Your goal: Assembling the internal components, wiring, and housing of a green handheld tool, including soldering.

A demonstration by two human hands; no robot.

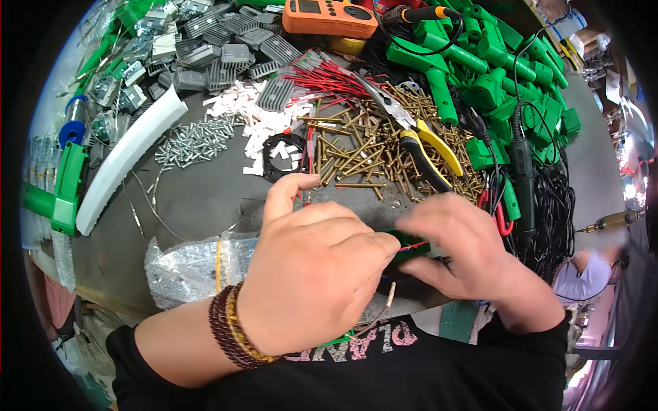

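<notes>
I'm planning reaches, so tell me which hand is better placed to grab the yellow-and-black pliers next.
Right, probably: the right hand is close below the pliers, while the left hand is farther away, to the left.

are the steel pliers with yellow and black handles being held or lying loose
Lying loose: the pliers rest on brass-coloured screws; neither the left hand nor the right hand grips them.

Green part [414, 252] (red wire [417, 244] too)
</notes>
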